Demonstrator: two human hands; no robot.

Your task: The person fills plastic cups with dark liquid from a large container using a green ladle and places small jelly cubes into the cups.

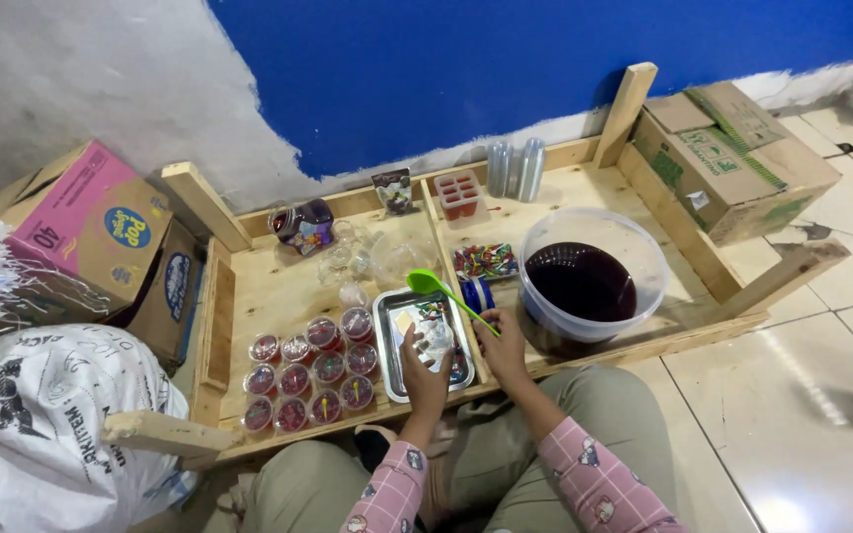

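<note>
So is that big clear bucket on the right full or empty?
Partly full. The clear bucket stands upright and lidless, and dark red liquid fills its lower part, well below the rim.

A wall [466, 69] painted blue above and rough white below stands at the far side. Glossy pale floor tiles [802, 415] fill the near right, catching soft reflected light.

Lidded cups [310, 370] left of tray [385, 345] — bucket [592, 276] right, stacked cups [515, 168] behind.
</note>
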